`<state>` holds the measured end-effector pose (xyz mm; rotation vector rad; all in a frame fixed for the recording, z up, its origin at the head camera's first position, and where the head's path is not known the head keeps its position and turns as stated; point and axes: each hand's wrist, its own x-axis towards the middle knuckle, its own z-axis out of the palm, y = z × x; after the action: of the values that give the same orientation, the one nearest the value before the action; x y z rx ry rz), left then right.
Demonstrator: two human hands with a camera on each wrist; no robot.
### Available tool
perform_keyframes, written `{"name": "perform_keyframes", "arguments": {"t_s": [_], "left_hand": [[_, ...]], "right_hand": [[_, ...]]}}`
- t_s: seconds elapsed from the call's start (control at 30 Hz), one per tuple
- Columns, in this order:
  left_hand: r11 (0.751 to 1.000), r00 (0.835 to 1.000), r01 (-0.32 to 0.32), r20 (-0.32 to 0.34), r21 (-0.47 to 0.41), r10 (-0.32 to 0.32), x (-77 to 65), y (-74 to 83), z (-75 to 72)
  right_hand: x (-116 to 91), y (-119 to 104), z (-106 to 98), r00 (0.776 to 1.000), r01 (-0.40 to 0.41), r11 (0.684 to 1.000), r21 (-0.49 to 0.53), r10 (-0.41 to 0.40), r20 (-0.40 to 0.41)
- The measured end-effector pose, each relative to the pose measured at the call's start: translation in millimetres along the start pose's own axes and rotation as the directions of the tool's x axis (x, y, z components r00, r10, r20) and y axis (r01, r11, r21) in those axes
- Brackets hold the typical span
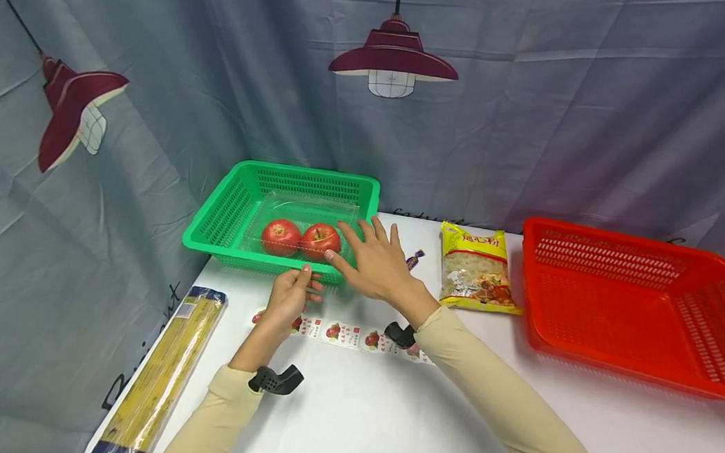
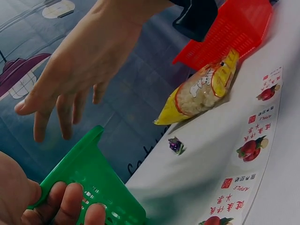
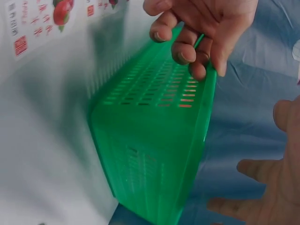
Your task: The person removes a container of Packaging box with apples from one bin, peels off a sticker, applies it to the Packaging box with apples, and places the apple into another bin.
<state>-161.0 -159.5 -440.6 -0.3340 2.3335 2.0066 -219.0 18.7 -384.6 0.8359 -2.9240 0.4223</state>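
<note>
1. The green basket [image 1: 230,251] is sitting toward the left far part of the bench [image 1: 338,419], its long axis running left to right, its contents facing up.
2. Inside it, a clear box [image 1: 289,207] is holding two red apples, the left apple [image 1: 281,238] and the right apple [image 1: 320,243] lying side by side; whether its cover is fastened, I cannot tell.
3. The left grip [image 1: 288,299] is clasping the basket's near rim, right of its middle, the thumb lying on top and fingers curling beneath.
4. The right grip [image 1: 377,263] is holding nothing: its fingers are spreading above the right end, apart from the rim in both wrist views.
5. The key relation is the basket's right end: it is lying just below the right grip, while the left grip is already touching the long near side.
6. A strip of apple labels [image 1: 345,335] is lying on the near side of the basket, running left to right.
7. To the right, a small candy [image 1: 415,259], a yellow bag [image 1: 478,272] and a red basket [image 1: 606,311] are standing or lying in that order.
</note>
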Motion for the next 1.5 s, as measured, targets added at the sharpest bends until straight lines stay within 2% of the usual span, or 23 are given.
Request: {"name": "perform_keyframes", "arguments": {"t_s": [0.27, 0.43, 0.73, 0.97, 1.27, 1.5], "left_hand": [[1.000, 1.000, 0.001, 0.012, -0.007, -0.001, 0.4, 0.6, 1.6], [1.000, 1.000, 0.004, 0.013, -0.004, -0.004, 0.9, 0.4, 1.8], [1.000, 1.000, -0.008, 0.025, -0.002, 0.008, 2.2, 1.0, 1.7], [1.000, 1.000, 0.000, 0.018, 0.027, 0.000, 1.6, 3.4, -2.1], [1.000, 1.000, 0.001, 0.025, 0.011, -0.002, 0.9, 1.7, -2.9], [1.000, 1.000, 0.004, 0.028, 0.019, -0.005, 1.5, 1.4, -2.7]], "right_hand": [[17, -7, 4, 1.000, 0.020, 0.992, 0.128, -0.021, 0.005], [25, -10, 5, 0.999, -0.011, 0.974, 0.228, 0.002, 0.042], [40, -14, 5, 0.997, -0.054, 0.942, 0.332, 0.031, 0.075], [50, -20, 5, 0.997, -0.064, 0.930, 0.362, 0.043, 0.068], [56, -25, 8, 0.990, -0.117, 0.907, 0.404, 0.075, 0.119], [62, -28, 16, 0.992, -0.123, 0.883, 0.453, 0.092, 0.091]]}}
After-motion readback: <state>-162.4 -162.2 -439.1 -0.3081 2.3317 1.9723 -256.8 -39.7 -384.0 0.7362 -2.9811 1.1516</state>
